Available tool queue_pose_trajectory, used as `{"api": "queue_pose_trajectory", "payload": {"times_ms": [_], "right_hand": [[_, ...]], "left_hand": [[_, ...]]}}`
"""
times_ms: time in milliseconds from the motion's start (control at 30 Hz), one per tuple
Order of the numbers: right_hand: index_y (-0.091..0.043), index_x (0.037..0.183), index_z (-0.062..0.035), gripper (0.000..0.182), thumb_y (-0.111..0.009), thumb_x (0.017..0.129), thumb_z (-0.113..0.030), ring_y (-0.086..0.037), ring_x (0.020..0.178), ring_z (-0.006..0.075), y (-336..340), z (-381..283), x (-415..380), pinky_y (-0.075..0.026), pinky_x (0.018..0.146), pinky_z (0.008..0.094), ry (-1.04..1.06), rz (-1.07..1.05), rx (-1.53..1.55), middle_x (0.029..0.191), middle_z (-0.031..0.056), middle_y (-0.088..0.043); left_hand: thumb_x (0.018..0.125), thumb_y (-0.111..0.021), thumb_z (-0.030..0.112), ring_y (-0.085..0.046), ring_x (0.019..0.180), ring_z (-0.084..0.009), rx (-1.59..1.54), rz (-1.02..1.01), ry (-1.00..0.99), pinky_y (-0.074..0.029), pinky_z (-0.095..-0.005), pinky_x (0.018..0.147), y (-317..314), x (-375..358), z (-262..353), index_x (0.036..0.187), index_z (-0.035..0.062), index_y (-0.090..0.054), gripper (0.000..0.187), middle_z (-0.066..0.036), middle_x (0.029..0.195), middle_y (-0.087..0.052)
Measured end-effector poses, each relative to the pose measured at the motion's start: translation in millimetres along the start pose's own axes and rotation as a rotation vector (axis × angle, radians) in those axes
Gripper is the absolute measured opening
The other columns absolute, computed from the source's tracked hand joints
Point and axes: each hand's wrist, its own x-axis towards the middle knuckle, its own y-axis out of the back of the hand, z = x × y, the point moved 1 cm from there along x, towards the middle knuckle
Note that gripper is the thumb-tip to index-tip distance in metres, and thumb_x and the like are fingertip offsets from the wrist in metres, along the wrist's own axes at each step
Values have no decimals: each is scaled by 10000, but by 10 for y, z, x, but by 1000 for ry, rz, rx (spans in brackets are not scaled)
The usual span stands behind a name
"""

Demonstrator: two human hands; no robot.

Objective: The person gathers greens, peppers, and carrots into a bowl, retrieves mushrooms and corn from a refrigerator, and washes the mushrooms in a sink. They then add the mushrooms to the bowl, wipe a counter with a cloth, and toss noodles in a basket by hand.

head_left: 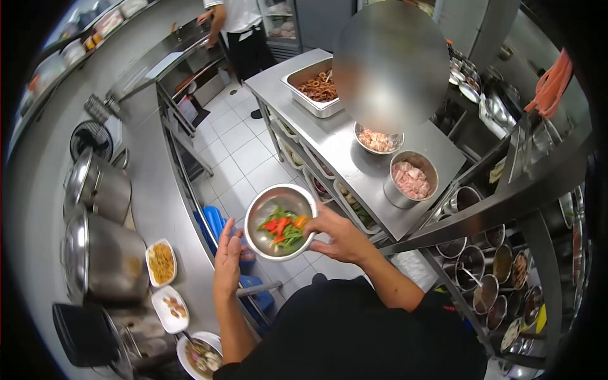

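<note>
A steel mixing bowl (266,201) is held up in front of my body, over the floor between the counters. My right hand (335,235) grips its right rim, thumb and fingers bent around the edge. Sliced red, green and orange peppers (280,228) lie in the bottom of the bowl. My left hand (227,267) is just left of the bowl, fingers stretched upward and nothing in it.
On the left counter stand large steel pots (104,253), a white dish of yellow food (161,263) and a bowl of mixed food (201,356). The steel table (361,183) bears a pot of raw meat (411,179) and a deep tray (313,107). Another person (244,38) stands at the back.
</note>
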Motion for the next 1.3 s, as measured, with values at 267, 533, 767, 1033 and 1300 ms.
{"api": "queue_pose_trajectory", "payload": {"times_ms": [267,533,767,1033,1300], "right_hand": [[-581,1225,-154,472,-765,791,-164,-543,1238,366,-74,405,902,-457,1018,414,25,-185,-89,1455,237,-441],[-503,1389,-109,527,-652,918,-290,-436,1348,399,801,2090,1734,-366,1110,428,-423,317,-377,1480,271,-405],[-442,1438,-40,572,-579,962,-325,-306,1419,448,1301,2883,2008,-287,1152,467,-720,721,-566,1524,333,-279],[-375,1452,29,617,-583,966,-289,-327,1392,430,2295,3690,1616,-237,1173,472,-877,990,-1219,1488,280,-375],[-356,1449,77,779,-674,908,-383,-508,1252,343,2114,3873,3625,-401,1074,410,-707,805,-859,1403,259,-486]], "left_hand": [[987,-513,174,-572,1166,-213,-377,97,87,-456,-359,1013,135,726,-225,1409,4,-415,465,-146,1301,-560],[940,-481,118,-620,1100,-238,-240,85,39,-503,-369,966,355,2277,-176,1384,-22,-417,469,-158,1241,-587],[948,-492,89,-606,1077,-184,-216,73,19,-466,-313,964,686,3426,-50,1351,-18,-454,418,-128,1224,-604],[962,-534,150,-588,1057,-156,-77,91,66,-463,-297,945,1303,4819,-273,1341,-8,-493,413,-95,1197,-618],[977,-526,147,-559,1146,-155,-111,-144,5,-445,-315,997,2136,6565,-29,1376,13,-466,425,-101,1233,-599]]}}
